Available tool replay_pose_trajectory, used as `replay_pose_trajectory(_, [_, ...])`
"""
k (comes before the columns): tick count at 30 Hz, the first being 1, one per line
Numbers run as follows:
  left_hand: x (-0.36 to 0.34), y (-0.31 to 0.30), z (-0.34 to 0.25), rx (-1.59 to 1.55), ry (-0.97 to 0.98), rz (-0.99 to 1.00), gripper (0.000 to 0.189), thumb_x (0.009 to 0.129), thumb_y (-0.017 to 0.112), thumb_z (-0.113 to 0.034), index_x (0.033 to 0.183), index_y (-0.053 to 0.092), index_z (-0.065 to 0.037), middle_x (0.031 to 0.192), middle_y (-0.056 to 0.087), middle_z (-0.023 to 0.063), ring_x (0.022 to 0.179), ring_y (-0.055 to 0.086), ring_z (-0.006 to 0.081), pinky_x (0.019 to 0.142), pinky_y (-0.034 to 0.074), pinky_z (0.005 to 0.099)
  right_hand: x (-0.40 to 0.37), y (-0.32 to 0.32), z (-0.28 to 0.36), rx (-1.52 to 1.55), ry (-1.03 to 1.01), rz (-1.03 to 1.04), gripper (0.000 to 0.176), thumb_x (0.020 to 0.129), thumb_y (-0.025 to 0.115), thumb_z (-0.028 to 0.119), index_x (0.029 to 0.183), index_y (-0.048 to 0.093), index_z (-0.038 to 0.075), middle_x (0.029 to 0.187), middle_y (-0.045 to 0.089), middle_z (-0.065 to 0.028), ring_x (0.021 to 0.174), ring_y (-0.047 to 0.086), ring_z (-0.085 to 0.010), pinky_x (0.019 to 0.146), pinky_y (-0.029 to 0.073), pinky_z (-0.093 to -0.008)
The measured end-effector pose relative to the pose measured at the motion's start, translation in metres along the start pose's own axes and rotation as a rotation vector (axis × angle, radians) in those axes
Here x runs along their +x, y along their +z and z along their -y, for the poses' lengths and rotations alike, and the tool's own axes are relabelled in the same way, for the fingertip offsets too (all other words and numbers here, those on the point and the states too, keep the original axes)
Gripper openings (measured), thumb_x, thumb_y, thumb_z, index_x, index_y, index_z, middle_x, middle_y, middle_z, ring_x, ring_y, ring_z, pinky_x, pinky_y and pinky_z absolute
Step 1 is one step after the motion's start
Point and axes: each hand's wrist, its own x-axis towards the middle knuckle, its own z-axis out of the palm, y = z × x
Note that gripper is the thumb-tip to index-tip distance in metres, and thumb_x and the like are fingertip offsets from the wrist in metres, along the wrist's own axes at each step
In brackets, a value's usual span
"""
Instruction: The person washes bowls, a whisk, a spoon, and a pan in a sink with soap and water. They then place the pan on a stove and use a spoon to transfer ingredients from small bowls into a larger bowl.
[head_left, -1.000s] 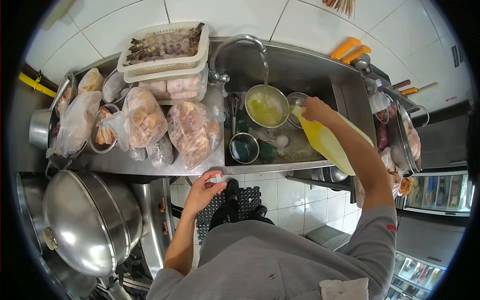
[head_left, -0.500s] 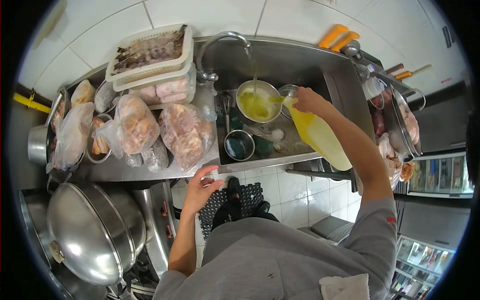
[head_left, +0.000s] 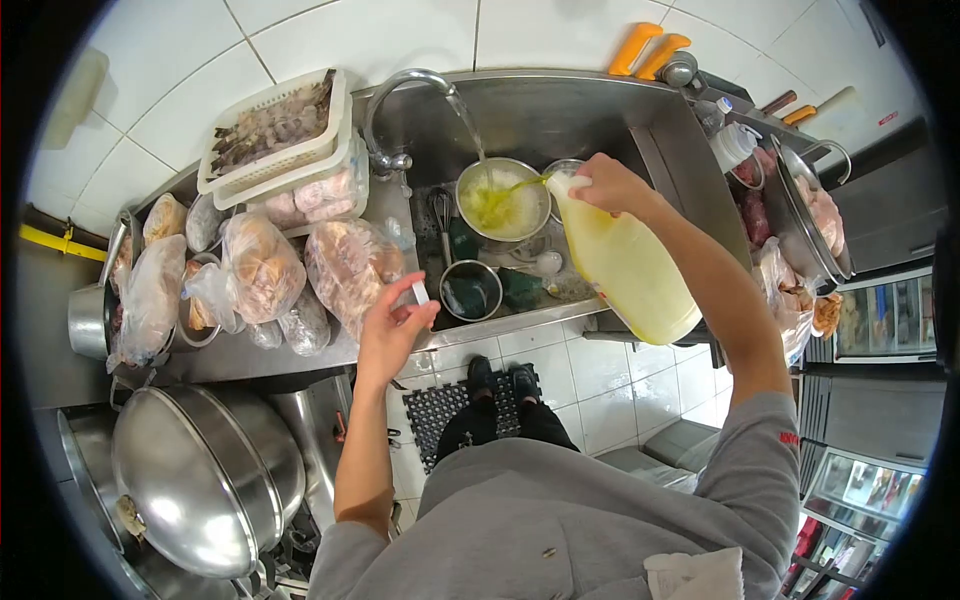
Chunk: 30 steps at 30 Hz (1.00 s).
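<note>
My right hand (head_left: 608, 187) grips the neck of a large jug (head_left: 635, 270) of yellow-green liquid, tilted with its mouth to the left. A thin stream runs from it into a metal bowl (head_left: 520, 230) in the sink. Water from the faucet (head_left: 418, 76) falls into the same bowl, over foamy yellow-green liquid. Near the counter edge, my left hand (head_left: 392, 325) holds a small white cap (head_left: 420, 291) between thumb and fingers.
In the sink (head_left: 560, 110) lie a whisk (head_left: 441, 220) and a metal pot (head_left: 471, 291). Bagged meat (head_left: 262, 265) and a basket of shrimp (head_left: 275, 125) stand on the left, orange-handled tools (head_left: 635, 48) behind. A large domed metal lid (head_left: 200, 480) is at lower left.
The jug has tipped further toward level, and its yellow-green stream now shows clearly. My left hand has risen slightly, with the white cap more visible. The camera view has shifted.
</note>
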Motion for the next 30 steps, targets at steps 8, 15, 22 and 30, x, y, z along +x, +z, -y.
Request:
replay_pose_trajectory(8, [0.052,0.061,-0.068,-0.051,0.184,0.064,0.040,0.086,0.066,-0.010,0.124,0.053,-0.002,0.101,0.057,0.0053,0.075,0.060,0.0102,0.065,0.050,0.0227,-0.045,-0.049,0.009,0.268,-0.384,-0.253,0.029,0.080,0.067,0.020,0.098,0.066,-0.003,0.069,0.064,-0.0139,0.046,0.057,-0.0168,0.045,0.045,-0.0310])
replay_pose_trajectory(15, [0.092,0.173,-0.178,0.425,0.700,0.245,0.038,0.090,0.061,-0.027,0.120,0.057,-0.003,0.089,0.059,0.0075,0.074,0.056,0.0139,0.068,0.048,0.0257,-0.119,-0.088,0.006,0.584,-0.342,-0.211,0.025,0.085,0.067,0.017,0.106,0.066,0.005,0.068,0.057,0.0021,0.053,0.045,-0.0024,0.043,0.035,-0.0196])
replay_pose_trajectory(22, [0.038,0.216,-0.188,0.889,1.142,0.483,0.033,0.086,0.061,-0.032,0.106,0.061,-0.006,0.088,0.056,0.0164,0.085,0.057,0.0345,0.072,0.047,0.0422,-0.209,-0.074,-0.034,0.685,-0.320,-0.258,0.029,0.081,0.070,0.010,0.109,0.064,0.001,0.082,0.063,-0.0015,0.064,0.054,-0.0051,0.053,0.043,-0.0202])
replay_pose_trajectory(30, [-0.046,0.263,-0.065,0.630,0.666,0.562,0.023,0.086,0.062,-0.021,0.102,0.057,-0.005,0.097,0.059,0.0141,0.086,0.061,0.0327,0.073,0.050,0.0388,-0.278,0.039,-0.120,0.597,-0.182,-0.328,0.033,0.077,0.074,0.006,0.106,0.062,0.001,0.090,0.067,-0.0063,0.075,0.059,-0.0078,0.063,0.047,-0.0232])
